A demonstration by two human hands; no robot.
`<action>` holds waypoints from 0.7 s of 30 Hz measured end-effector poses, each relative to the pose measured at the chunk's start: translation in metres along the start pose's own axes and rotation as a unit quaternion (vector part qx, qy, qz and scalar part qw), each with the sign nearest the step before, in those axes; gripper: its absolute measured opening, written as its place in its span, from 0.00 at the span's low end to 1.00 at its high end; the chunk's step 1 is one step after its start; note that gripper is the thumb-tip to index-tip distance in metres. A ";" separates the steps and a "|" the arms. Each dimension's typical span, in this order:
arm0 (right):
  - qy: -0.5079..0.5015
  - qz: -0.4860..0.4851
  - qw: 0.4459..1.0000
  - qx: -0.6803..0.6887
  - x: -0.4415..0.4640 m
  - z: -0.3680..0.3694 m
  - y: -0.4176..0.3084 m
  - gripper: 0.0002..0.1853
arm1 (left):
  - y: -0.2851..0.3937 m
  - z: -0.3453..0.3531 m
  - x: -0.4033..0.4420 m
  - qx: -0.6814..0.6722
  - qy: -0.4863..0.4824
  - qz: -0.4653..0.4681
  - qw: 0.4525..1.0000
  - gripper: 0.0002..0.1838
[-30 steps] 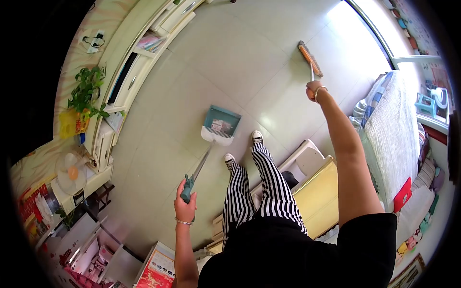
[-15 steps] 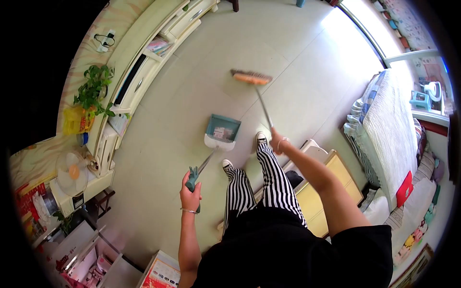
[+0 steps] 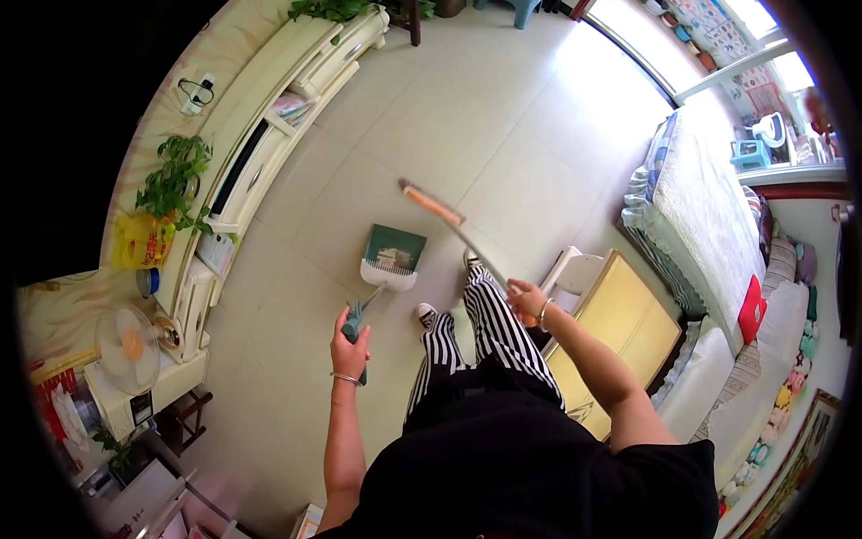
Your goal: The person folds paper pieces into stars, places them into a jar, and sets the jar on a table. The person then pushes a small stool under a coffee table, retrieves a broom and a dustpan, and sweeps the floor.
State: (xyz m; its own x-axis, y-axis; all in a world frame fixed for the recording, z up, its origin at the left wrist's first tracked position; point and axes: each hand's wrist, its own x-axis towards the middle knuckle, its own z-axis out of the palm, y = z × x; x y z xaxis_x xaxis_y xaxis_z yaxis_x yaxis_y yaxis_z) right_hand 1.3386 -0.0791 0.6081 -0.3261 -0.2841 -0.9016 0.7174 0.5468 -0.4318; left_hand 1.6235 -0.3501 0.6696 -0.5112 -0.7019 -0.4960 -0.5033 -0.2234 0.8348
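Note:
Wrapped round the green handle of a dustpan (image 3: 393, 255), my left hand (image 3: 348, 346) is closed at lower centre left. The green and white pan lies on the tiled floor, with some pale debris inside it. My right hand (image 3: 528, 302) is closed on the handle of a broom (image 3: 435, 203), to the right of my left hand. The broom's orange head with dark bristles is slightly blurred, just above and to the right of the pan, apart from it.
A long cream cabinet (image 3: 276, 126) with a plant (image 3: 175, 180) runs along the left. A white fan (image 3: 128, 347) stands at lower left. On the right are a yellow table (image 3: 613, 346), a white chair (image 3: 575, 271) and a covered bed or sofa (image 3: 700, 193).
The broom has swung from the far right leftward and down toward the dustpan, my right hand moving in closer to my body. My left hand still holds the dustpan, which has shifted slightly.

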 end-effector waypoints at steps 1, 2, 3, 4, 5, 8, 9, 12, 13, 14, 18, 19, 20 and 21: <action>0.010 -0.011 1.000 0.003 0.004 -0.009 -0.006 0.34 | 0.002 -0.002 0.000 0.003 -0.001 -0.002 1.000 0.29; 0.019 -0.022 1.000 0.006 0.011 -0.018 -0.016 0.34 | 0.004 -0.003 0.003 0.003 -0.003 -0.002 1.000 0.28; 0.041 -0.040 0.998 0.020 0.020 -0.028 -0.028 0.32 | 0.007 -0.002 0.006 0.003 -0.004 -0.001 1.000 0.28; 0.062 -0.056 0.996 0.031 0.032 -0.038 -0.042 0.31 | 0.012 -0.001 0.010 0.005 -0.002 -0.006 1.000 0.28; 0.075 -0.060 0.992 0.079 0.047 -0.056 -0.057 0.30 | 0.017 0.005 0.011 0.008 0.003 -0.001 1.000 0.28; 0.115 -0.070 0.985 0.105 0.092 -0.092 -0.122 0.22 | 0.028 0.014 0.023 0.019 0.026 -0.011 0.999 0.28; 0.102 -0.085 0.985 0.112 0.129 -0.113 -0.139 0.17 | 0.033 0.017 0.029 0.026 0.034 -0.018 0.999 0.28; 0.141 -0.081 0.979 0.121 0.197 -0.133 -0.203 0.07 | 0.049 0.026 0.042 0.024 0.047 -0.045 0.998 0.28; 0.152 -0.055 0.983 0.090 0.212 -0.135 -0.225 0.06 | 0.055 0.029 0.047 0.032 0.053 -0.052 0.997 0.28; 0.161 -0.031 0.985 0.059 0.225 -0.135 -0.242 0.06 | 0.056 0.031 0.050 0.034 0.058 -0.056 0.996 0.28; 0.198 -0.017 0.980 -0.007 0.253 -0.098 -0.293 0.02 | 0.061 0.035 0.054 0.010 0.074 -0.075 0.994 0.28; 0.204 -0.030 0.975 -0.076 0.264 -0.088 -0.296 0.02 | 0.063 0.035 0.053 -0.001 0.080 -0.078 0.994 0.28; 0.203 -0.028 0.976 -0.079 0.272 -0.077 -0.293 0.02 | 0.064 0.036 0.054 -0.013 0.086 -0.078 0.993 0.29; 0.201 -0.044 0.971 -0.120 0.279 -0.065 -0.288 0.04 | 0.064 0.037 0.055 -0.013 0.087 -0.081 0.993 0.29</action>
State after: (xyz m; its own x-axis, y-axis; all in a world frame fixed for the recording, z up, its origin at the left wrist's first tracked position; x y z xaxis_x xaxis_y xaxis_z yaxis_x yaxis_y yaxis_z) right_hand 1.0006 -0.2648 0.4794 -0.6281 -0.0334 -0.7774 0.5283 0.7153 -0.4575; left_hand 1.5374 -0.3783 0.6869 -0.2951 -0.7614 -0.5773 -0.5490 -0.3594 0.7546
